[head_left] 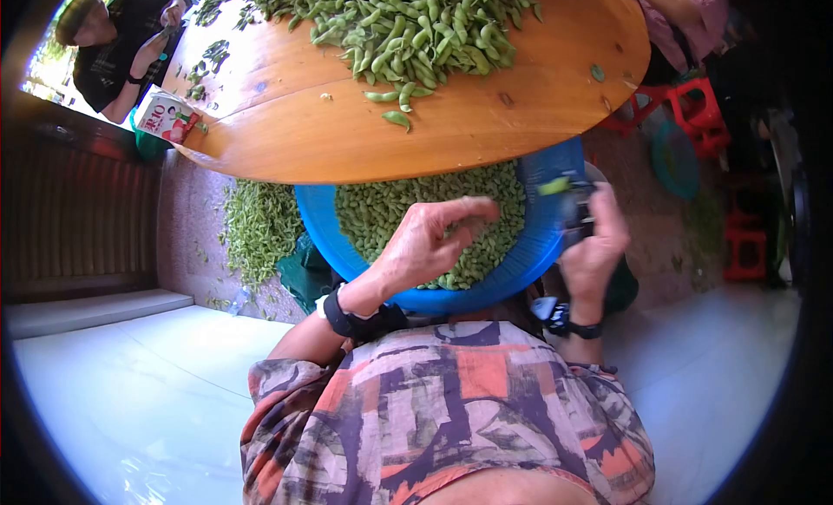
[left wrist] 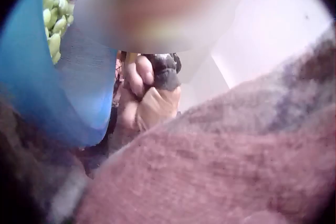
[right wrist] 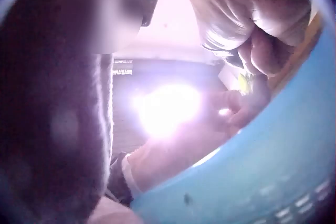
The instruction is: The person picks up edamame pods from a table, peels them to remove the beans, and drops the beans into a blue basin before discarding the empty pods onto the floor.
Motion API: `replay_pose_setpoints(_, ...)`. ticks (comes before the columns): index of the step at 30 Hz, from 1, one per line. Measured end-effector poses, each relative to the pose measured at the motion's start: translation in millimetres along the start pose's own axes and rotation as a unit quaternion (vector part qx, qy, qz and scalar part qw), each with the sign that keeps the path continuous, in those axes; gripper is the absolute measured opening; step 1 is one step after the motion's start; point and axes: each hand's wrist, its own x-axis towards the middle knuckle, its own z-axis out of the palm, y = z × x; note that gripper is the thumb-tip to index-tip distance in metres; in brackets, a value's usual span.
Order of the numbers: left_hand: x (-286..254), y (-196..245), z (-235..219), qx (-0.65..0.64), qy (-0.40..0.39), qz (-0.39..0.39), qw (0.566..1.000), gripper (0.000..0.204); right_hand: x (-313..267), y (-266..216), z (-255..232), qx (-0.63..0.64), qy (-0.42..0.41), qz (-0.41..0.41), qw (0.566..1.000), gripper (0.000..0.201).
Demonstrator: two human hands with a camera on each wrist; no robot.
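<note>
In the head view, the left hand (head_left: 425,240) hangs over a blue basin (head_left: 317,232) of shelled green beans (head_left: 382,214), its index finger stretched toward the right; nothing shows in its fingers. At the basin's right side the right hand (head_left: 594,249) grips a dark tool (head_left: 577,212), blurred, with a green pod (head_left: 554,186) at its upper left. The right wrist view shows the right hand (right wrist: 247,11) close above the left hand (right wrist: 184,150), with a bit of green pod (right wrist: 244,83) between them. The left wrist view shows curled fingers (left wrist: 140,74) beside a dark item (left wrist: 168,70).
A wooden table (head_left: 286,141) beyond the basin bears a heap of green pods (head_left: 416,28) and a printed carton (head_left: 165,116). More green matter (head_left: 260,232) lies on the floor at left. A person (head_left: 121,49) sits at upper left; red stools (head_left: 698,114) stand at right.
</note>
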Motion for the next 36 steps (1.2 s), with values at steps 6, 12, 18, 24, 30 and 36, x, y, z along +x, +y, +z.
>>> replay_pose_setpoints(6, 22, 21, -67, 0.320, 0.159, 0.171, 0.918, 0.022, 14, 25, -56, -0.260, 0.054, 0.106, 0.958, 0.032)
replay_pose_setpoints(12, 50, 8, -98, 0.401, 0.175, 0.171, 0.883, 0.022, 11, 15, -30, -0.158, -0.002, 0.128, 0.979, 0.029)
replay_pose_setpoints(18, 29, 12, -63, 0.063, 0.184, 0.084, 0.977, 0.011, 6, -15, 15, 0.180, -0.124, 0.151, 0.964, 0.015)
replay_pose_setpoints(24, 13, 5, -14, -0.254, 0.083, 0.004, 0.964, 0.013, 8, -33, 32, 0.468, -0.232, 0.313, 0.793, 0.021)
replay_pose_setpoints(30, 10, 1, -9, -0.264, 0.067, -0.008, 0.962, 0.024, 4, -23, 33, 0.488, -0.258, 0.312, 0.773, 0.024)
replay_pose_setpoints(36, 9, 1, -6, -0.221, 0.078, -0.028, 0.972, 0.030, 5, -20, 32, 0.455, -0.266, 0.320, 0.788, 0.025)
